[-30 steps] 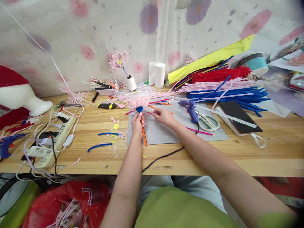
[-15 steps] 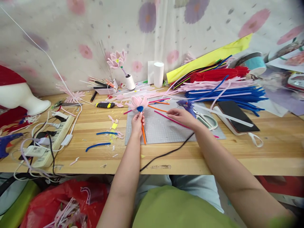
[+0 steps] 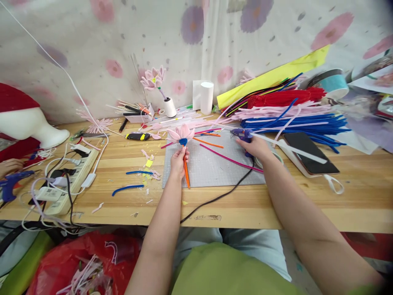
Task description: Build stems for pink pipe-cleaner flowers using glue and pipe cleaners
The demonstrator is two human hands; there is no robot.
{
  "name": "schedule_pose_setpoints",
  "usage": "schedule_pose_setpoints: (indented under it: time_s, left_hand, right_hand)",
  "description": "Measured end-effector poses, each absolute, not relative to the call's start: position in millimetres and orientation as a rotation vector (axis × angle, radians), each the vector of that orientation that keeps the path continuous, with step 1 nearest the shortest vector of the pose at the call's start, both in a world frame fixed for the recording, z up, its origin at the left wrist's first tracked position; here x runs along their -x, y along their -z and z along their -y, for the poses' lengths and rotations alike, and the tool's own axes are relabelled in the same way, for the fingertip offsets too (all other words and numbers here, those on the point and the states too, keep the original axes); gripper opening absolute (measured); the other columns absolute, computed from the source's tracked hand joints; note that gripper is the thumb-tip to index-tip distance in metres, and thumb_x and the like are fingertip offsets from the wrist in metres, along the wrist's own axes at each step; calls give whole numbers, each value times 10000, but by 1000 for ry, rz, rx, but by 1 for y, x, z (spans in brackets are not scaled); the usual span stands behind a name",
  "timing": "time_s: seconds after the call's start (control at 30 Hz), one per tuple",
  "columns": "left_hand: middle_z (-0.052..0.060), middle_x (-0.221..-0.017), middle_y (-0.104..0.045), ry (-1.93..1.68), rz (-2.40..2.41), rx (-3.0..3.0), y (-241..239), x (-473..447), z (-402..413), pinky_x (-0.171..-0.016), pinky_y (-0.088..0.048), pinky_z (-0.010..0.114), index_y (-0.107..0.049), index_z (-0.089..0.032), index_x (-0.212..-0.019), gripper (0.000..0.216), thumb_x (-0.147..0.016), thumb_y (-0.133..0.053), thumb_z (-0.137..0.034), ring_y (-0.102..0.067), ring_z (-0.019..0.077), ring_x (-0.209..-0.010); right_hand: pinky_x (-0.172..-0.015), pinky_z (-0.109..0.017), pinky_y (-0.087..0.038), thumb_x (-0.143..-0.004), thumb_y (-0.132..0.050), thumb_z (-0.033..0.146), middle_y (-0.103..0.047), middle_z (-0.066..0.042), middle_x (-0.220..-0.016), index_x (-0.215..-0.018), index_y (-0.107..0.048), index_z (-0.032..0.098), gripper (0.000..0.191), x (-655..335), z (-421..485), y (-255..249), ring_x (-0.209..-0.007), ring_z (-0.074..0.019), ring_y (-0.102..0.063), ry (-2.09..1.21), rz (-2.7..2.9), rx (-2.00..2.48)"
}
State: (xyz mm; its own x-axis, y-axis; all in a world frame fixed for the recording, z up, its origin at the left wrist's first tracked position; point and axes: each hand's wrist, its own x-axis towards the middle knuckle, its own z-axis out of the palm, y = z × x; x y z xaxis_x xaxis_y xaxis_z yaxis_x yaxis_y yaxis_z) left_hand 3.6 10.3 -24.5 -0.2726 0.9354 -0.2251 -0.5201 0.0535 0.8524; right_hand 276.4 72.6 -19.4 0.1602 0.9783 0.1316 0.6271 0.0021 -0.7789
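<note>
My left hand is closed round the orange stem of a pink pipe-cleaner flower with a blue centre, held over the grey cutting mat. My right hand has its fingers wrapped on the handle of the blue glue gun at the mat's right edge. A magenta pipe cleaner lies loose on the mat between the two hands. The glue gun's black cord runs off the table's front edge.
Piles of red, pink and blue pipe cleaners lie at the back right by a phone. A power strip with cables sits left. Another person's hand holds a second glue gun at far left. Scraps litter the wood.
My right hand let go of the magenta pipe cleaner, which now lies on the mat, and moved right to grip the blue glue gun. The left hand kept the flower.
</note>
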Motion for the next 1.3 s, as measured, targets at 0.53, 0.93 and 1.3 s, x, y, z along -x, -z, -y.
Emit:
schedule_pose_setpoints:
  time_s: [0.53,0.93,1.3]
  left_hand:
    - [-11,-580,-581,-1605,-1183,-581,31,-10,-16,-412,-357,170,-562,-118,-693,212,-622,-691,-271,-460,35,-424]
    - [-14,-587,-579,-1595,-1179,-614,30,-10,-15,-411,-361,165,-573,-118,-703,212,-639,-678,-292,-454,27,-423]
    - [-29,-554,-541,-1578,-1199,-598,27,-11,-14,-414,-366,165,-574,-122,-706,207,-654,-670,-299,-444,26,-420]
  right_hand:
    - [-628,-270,-464,-622,-641,512,-635,-34,-743,-929,-623,163,465,-172,-46,-2,-662,-135,-560,-1224,1660,1090]
    - [-831,-347,-451,-641,-638,494,-660,-61,-962,-978,-630,174,465,-169,-51,18,-882,-192,-596,-1190,1682,1149]
    - [-812,-359,-458,-660,-626,486,-664,-53,-932,-990,-626,187,445,-172,-53,21,-869,-196,-598,-1175,1720,1179]
